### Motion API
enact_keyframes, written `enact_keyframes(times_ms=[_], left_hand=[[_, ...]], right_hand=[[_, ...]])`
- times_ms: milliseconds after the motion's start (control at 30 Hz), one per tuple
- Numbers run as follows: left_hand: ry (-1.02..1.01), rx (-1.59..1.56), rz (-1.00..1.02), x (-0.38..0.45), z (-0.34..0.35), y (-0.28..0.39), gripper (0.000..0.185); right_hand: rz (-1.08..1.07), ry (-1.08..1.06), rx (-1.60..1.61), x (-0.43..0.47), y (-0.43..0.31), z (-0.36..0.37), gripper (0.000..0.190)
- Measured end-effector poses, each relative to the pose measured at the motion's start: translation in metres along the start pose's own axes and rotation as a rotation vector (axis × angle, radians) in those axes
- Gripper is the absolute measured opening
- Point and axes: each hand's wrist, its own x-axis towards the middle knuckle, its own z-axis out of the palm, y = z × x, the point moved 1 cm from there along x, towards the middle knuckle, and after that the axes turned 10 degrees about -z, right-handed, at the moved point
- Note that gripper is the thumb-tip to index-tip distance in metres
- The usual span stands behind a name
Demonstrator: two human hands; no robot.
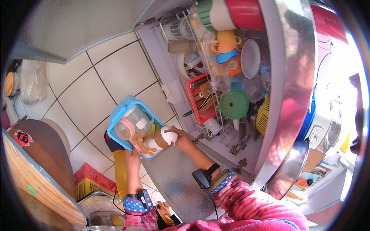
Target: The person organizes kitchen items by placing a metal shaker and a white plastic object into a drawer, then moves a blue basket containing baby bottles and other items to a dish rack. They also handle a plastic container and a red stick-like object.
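My left hand [133, 158] grips the near rim of a light blue plastic bin [124, 102], holding it above the tiled floor. Inside the bin lie a clear plastic jug [142, 115] and a cup with a pink rim [130, 126]. My right hand [181, 138] has its fingers around the end of a white and brown bottle-like container [162, 139], which lies tilted across the bin's right side. Brown branching handles or straps [144, 145] show beside the container; its exact kind cannot be told.
To the right, an open cabinet holds a wire rack [212, 86] with a red basket [199, 114], a green funnel-like lid [233, 104] and stacked cups [227, 43]. A cabinet door [185, 184] stands open below my right arm. Red and yellow crates [94, 180] stand at lower left.
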Motion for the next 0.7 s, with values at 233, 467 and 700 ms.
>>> enact_keyframes(times_ms=[233, 467, 700], left_hand=[[-0.027, 0.101, 0.108, -0.008, 0.009, 0.012, 0.034], [-0.017, 0.228, 0.023, -0.02, 0.016, 0.007, 0.033], [0.027, 0.155, 0.036, -0.01, 0.008, -0.015, 0.031]], right_hand=[[-0.137, 0.038, -0.017, -0.021, 0.018, -0.002, 0.032], [-0.086, 0.095, -0.131, -0.035, 0.031, -0.02, 0.031], [-0.467, 0.597, -0.014, -0.058, -0.061, -0.061, 0.016]])
